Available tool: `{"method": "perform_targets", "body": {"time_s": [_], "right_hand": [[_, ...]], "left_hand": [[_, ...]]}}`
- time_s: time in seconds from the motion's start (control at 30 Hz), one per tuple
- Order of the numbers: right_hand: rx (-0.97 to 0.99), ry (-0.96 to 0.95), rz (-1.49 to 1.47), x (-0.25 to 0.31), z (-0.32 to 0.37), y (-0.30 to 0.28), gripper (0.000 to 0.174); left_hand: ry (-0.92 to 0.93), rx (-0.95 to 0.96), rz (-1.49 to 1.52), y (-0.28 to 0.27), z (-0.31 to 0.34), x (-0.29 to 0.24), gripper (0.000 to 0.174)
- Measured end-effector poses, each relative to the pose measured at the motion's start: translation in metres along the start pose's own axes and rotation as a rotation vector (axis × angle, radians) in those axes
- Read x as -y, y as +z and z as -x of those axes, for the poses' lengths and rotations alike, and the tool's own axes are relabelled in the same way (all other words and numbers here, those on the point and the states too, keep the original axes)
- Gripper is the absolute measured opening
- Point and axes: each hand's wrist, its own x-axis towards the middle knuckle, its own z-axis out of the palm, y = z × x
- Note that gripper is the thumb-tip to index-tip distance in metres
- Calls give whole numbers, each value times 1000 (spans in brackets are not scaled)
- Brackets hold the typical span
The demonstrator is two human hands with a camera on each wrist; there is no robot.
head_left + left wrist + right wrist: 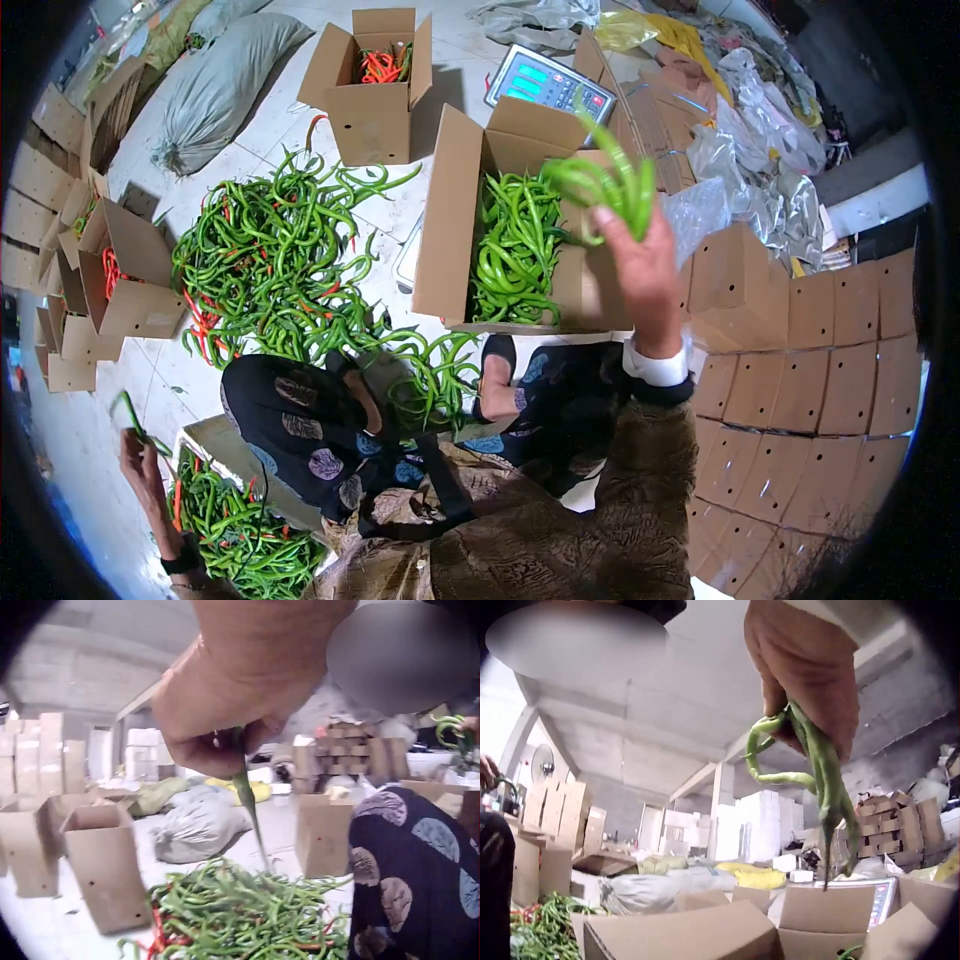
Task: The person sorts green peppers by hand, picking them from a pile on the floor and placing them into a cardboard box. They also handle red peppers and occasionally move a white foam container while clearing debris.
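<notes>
My right hand (645,275) grips a bunch of several long green peppers (625,185) above the right side of an open cardboard box (450,215). Green peppers (515,240) lie in that box. In the right wrist view the bunch of peppers (821,769) hangs down below the fingers. Out at the far left, my left hand (145,475) pinches one green pepper (130,415), which points down from the fingers in the left wrist view. Below that hand stands a white foam box (215,430) full of green peppers with some red ones.
A large heap of green and red peppers (265,250) covers the floor ahead. A box with red peppers (375,120) stands behind it, and a digital scale (550,85) beyond the near box. Stacked cartons (800,400) line the right; a grey sack (230,85) lies back left.
</notes>
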Motion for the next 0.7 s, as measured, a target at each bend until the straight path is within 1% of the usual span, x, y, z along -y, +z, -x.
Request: {"method": "perform_targets", "body": {"time_s": [0.03,0.07,0.1,0.13,0.17,0.2,0.23,0.27,0.3,0.33,0.37,0.4,0.43,0.47,0.5,0.57,0.6,0.67,0.7], "right_hand": [[202,20,153,-17,2,-1,44],[405,40,304,-33,4,-4,43],[411,42,300,-48,9,-9,43],[566,-241,681,-62,15,-16,38],[706,-535,1057,-70,21,-19,33],[713,-530,1051,-69,24,-20,33],[650,-377,1023,-62,25,-19,35],[590,-231,992,-52,25,-17,36],[584,-218,907,-37,27,-14,36],[537,-321,845,-24,38,-10,37],[495,-422,773,-12,52,-3,39],[608,-284,759,1,63,8,39],[718,-149,743,7,74,20,39],[838,-150,588,5,84,30,39],[920,-156,496,0,98,40,37],[1044,49,134,-33,123,69,35],[1065,81,163,-51,138,83,35],[1090,130,186,-90,163,113,34],[1058,273,163,-111,174,128,35]], "left_hand": [[-24,-22,-110,-7,9,40,16],[-49,-42,-223,-7,16,68,17],[32,64,-684,3,35,50,18],[11,81,-771,0,61,98,11],[-108,439,-901,8,66,44,7],[-53,411,-911,11,90,85,4],[-67,543,-1068,11,111,113,9],[-89,721,-1111,16,125,125,8],[-58,777,-1175,20,134,127,9],[-33,832,-1238,22,145,121,11],[-73,834,-1241,15,159,113,11],[-95,864,-1238,24,152,80,11],[-117,889,-1238,21,138,62,12],[-129,915,-1238,11,143,55,12],[-132,945,-1237,3,140,49,13],[-119,1018,-1231,-5,131,35,13],[-103,1055,-1226,-16,135,38,14],[-64,1138,-1211,-8,127,19,15],[-12,1105,-1189,21,102,-4,15]]}}
